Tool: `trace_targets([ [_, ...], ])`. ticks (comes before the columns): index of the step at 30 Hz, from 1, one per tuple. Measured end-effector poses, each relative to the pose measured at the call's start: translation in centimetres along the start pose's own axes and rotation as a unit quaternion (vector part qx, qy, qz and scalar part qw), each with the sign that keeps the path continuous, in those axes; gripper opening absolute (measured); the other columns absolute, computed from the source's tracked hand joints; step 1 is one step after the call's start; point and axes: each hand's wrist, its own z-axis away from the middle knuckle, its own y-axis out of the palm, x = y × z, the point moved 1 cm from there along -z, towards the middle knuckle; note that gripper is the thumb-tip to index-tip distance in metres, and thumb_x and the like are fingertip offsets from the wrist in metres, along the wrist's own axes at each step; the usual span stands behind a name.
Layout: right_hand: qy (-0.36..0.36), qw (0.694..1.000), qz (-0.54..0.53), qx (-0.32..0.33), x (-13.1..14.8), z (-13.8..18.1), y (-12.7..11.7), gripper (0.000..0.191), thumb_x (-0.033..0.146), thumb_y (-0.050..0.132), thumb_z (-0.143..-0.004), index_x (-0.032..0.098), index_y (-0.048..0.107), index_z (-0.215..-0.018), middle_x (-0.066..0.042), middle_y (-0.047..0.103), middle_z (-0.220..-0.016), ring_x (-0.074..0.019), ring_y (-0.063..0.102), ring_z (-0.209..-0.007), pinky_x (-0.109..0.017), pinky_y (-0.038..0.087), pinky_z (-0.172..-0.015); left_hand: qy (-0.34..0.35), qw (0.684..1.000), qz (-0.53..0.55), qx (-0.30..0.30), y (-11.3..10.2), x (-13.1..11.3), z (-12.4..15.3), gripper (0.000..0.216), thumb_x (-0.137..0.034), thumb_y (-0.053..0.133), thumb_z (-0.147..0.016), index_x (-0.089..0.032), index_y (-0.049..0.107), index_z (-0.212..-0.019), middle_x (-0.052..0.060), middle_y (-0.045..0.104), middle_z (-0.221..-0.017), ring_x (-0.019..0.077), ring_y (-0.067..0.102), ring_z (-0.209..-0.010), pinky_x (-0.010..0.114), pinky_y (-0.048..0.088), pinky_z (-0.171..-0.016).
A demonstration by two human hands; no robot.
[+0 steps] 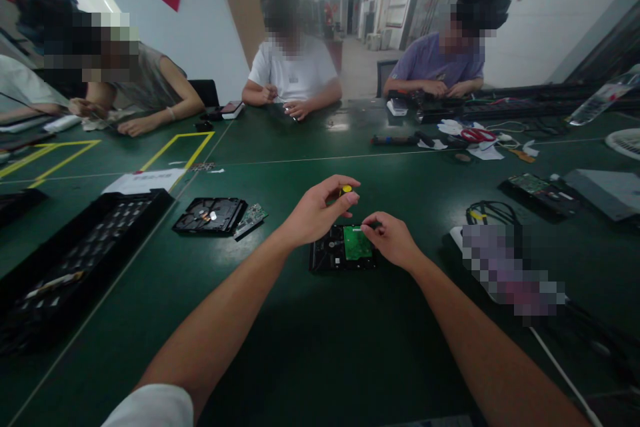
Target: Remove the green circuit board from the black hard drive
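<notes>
A black hard drive (324, 255) with a green circuit board (356, 245) on its upper face lies flat on the table in front of me. Above its far edge, my left hand (320, 208) is closed round a yellow-topped screwdriver (347, 189), whose shaft is mostly hidden by the fingers. My right hand (393, 237) is at the drive's right far corner, thumb and fingertips pinched together beside the green board. Whatever is between those fingertips is too small to make out.
Another opened hard drive (207, 215) and a loose circuit board (253, 217) lie left. A long black tray (85, 247) stands farther left. To the right are a blurred white-edged device (500, 267), cables and a drive (543, 193). Several people sit working across the green table (280, 340).
</notes>
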Motion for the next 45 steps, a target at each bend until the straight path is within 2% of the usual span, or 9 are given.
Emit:
trace_targets([
  [6,-0.022,1.000,0.015,-0.008,0.0,0.0,0.0,0.016,0.036,0.061,-0.098,0.022,0.068,-0.101,-0.003,0.068,-0.095,-0.0143,0.061,-0.069,-0.028,0.049,-0.061,-0.015,0.999,0.033,0.009,0.0,-0.1,0.0,0.037,-0.045,0.052,-0.105,-0.018,0.065,-0.126,0.009,0.067,-0.110,0.0204,0.065,-0.107,0.034,0.065,-0.085],
  [15,-0.012,1.000,0.027,-0.009,0.3,-0.1,-0.1,0.015,0.035,0.061,-0.098,0.022,0.069,-0.102,-0.004,0.069,-0.099,-0.0146,0.061,-0.072,-0.030,0.049,-0.064,-0.026,0.997,-0.013,-0.075,0.0,-0.1,0.0,0.028,-0.039,0.072,-0.093,-0.015,0.059,-0.101,0.007,0.067,-0.099,0.0160,0.065,-0.085,0.027,0.063,-0.066],
  [18,-0.007,1.000,0.012,-0.003,0.4,0.0,-0.1,0.022,0.041,0.059,-0.100,0.022,0.068,-0.108,-0.006,0.069,-0.106,-0.0141,0.061,-0.072,-0.030,0.049,-0.064,-0.014,0.998,0.020,-0.052,0.3,-0.4,0.0,0.027,-0.035,0.071,-0.094,-0.016,0.057,-0.107,0.006,0.066,-0.098,0.0163,0.065,-0.087,0.027,0.062,-0.068],
  [22,-0.006,1.000,0.021,-0.001,1.2,0.3,0.1,0.037,0.051,0.064,-0.097,0.021,0.065,-0.118,-0.009,0.066,-0.118,-0.0141,0.061,-0.072,-0.031,0.048,-0.065,0.003,1.000,-0.002,-0.027,0.2,-0.6,-0.1,0.031,-0.036,0.062,-0.100,-0.017,0.059,-0.124,0.006,0.065,-0.098,0.0175,0.065,-0.093,0.029,0.063,-0.074],
  [25,-0.021,0.998,0.064,0.000,1.9,0.5,0.3,0.042,0.050,0.073,-0.090,0.022,0.064,-0.120,-0.010,0.064,-0.120,-0.0187,0.063,-0.086,-0.033,0.049,-0.071,-0.010,1.000,0.014,-0.025,0.0,-0.4,-0.2,0.031,-0.039,0.054,-0.103,-0.017,0.065,-0.122,0.007,0.064,-0.102,0.0182,0.064,-0.098,0.030,0.064,-0.078],
  [29,-0.025,0.993,0.113,0.002,2.5,0.7,0.7,0.042,0.050,0.074,-0.090,0.023,0.064,-0.121,-0.010,0.062,-0.118,-0.0222,0.063,-0.094,-0.035,0.049,-0.075,-0.022,0.997,0.045,-0.052,-0.2,0.0,-0.3,0.029,-0.041,0.055,-0.103,-0.017,0.067,-0.114,0.008,0.064,-0.104,0.0185,0.064,-0.099,0.031,0.065,-0.077],
  [35,-0.033,0.992,0.124,0.002,2.2,0.6,1.0,0.038,0.049,0.072,-0.091,0.024,0.065,-0.119,-0.008,0.062,-0.116,-0.0215,0.062,-0.093,-0.035,0.049,-0.076,-0.018,0.995,0.031,-0.090,0.0,0.2,-0.2,0.024,-0.036,0.071,-0.094,-0.015,0.062,-0.100,0.006,0.066,-0.095,0.0161,0.065,-0.088,0.029,0.064,-0.071],
  [42,-0.039,0.994,0.104,0.000,2.1,0.5,0.9,0.037,0.052,0.068,-0.095,0.023,0.068,-0.117,-0.008,0.063,-0.112,-0.0192,0.061,-0.085,-0.033,0.047,-0.072,0.001,0.999,0.047,-0.027,0.0,0.2,-0.2,0.029,-0.036,0.063,-0.099,-0.018,0.064,-0.122,0.007,0.066,-0.104,0.0180,0.066,-0.099,0.032,0.065,-0.080],
  [45,-0.036,0.995,0.088,0.004,2.0,0.4,0.6,0.033,0.049,0.063,-0.098,0.022,0.068,-0.117,-0.008,0.063,-0.112,-0.0174,0.060,-0.081,-0.033,0.047,-0.071,-0.010,0.998,0.055,-0.025,-0.1,0.0,-0.2,0.030,-0.038,0.058,-0.102,-0.018,0.068,-0.121,0.007,0.066,-0.105,0.0181,0.065,-0.101,0.033,0.065,-0.082],
])
